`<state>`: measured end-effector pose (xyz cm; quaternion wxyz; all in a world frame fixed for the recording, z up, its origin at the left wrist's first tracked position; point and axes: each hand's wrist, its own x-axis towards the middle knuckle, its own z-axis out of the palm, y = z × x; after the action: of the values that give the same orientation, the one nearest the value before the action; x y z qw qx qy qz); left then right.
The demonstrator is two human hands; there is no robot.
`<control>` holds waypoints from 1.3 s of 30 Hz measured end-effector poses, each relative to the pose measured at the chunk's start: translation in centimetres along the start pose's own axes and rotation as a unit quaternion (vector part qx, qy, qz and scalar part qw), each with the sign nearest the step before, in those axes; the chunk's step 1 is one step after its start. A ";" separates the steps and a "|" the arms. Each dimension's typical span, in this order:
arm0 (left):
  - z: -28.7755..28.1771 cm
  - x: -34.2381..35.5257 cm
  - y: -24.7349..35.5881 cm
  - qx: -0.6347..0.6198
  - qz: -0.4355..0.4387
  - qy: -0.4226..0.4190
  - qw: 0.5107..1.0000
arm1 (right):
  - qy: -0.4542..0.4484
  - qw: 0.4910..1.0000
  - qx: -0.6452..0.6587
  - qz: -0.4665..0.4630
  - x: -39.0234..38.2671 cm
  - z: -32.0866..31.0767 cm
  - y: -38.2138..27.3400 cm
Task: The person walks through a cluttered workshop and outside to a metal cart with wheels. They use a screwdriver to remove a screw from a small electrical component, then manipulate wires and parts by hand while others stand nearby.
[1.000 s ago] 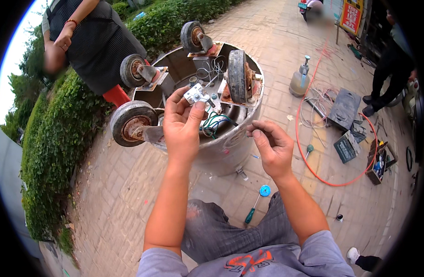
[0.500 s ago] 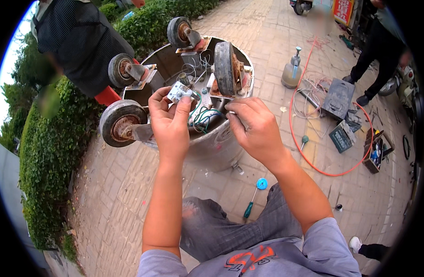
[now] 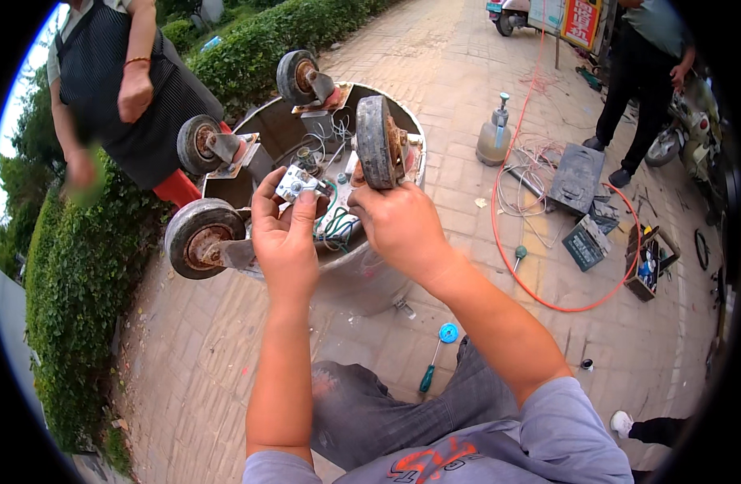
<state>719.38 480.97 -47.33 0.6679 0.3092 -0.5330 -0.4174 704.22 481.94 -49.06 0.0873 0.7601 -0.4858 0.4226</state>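
Between thumb and fingers, my left hand (image 3: 286, 242) pinches a small white-and-silver switch-like part (image 3: 298, 184) with a round metal piece on its face. My right hand (image 3: 407, 234) is beside it, below a large caster wheel (image 3: 374, 143), its fingers curled together; what they hold, if anything, is hidden. Green wires (image 3: 336, 226) run between the hands, inside an upturned round metal drum (image 3: 366, 282). Rusty casters stand around its rim, among them a left front caster (image 3: 203, 239) close to my left hand. More wiring shows deeper inside the drum.
A green-handled screwdriver (image 3: 428, 375) lies near my knees by a blue disc (image 3: 449, 332). To the right are a sprayer bottle (image 3: 495, 135), an orange hose (image 3: 540, 300), a black case (image 3: 576, 176) and a toolbox (image 3: 646, 266). People stand at far left and right; a hedge (image 3: 72, 306) borders the left.
My right hand has moved left, nearer to my left hand and under the large caster. My left hand still holds the switch-like part. The view has shifted, and the left bystander's arms now show.
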 end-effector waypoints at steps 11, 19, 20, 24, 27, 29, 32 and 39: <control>-1.0 0.0 -0.9 0.025 0.015 -0.003 1.000 | 0.087 0.996 0.011 -0.005 -0.4 0.8 -0.6; -1.0 0.0 -0.8 0.029 0.012 -0.028 0.999 | 0.087 0.996 0.013 0.010 -0.9 0.9 -0.9; -0.8 0.0 -0.7 0.024 0.009 -0.027 0.999 | 0.092 0.996 0.009 0.004 -0.8 0.9 -0.9; -1.1 0.3 -0.5 0.016 -0.001 -0.037 0.999 | 0.081 0.997 0.010 -0.006 -0.5 1.2 -0.9; -1.3 0.4 -0.8 0.007 -0.001 -0.038 0.999 | 0.023 0.999 0.030 0.015 -0.3 0.6 -1.5; -1.2 0.3 -1.0 0.007 0.003 -0.036 0.999 | -0.031 0.996 0.067 0.047 -0.3 0.2 -1.9; -1.4 0.3 -1.2 0.002 0.000 -0.027 1.000 | -0.120 0.988 0.074 0.064 0.5 -0.8 -2.1; -1.1 0.2 -1.0 0.003 0.009 0.000 1.000 | -0.107 0.985 0.106 0.088 0.7 -0.9 -1.6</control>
<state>720.26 480.32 -48.42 0.6711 0.3061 -0.5368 -0.4096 705.14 482.84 -47.51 -0.0841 0.7603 -0.5096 0.3939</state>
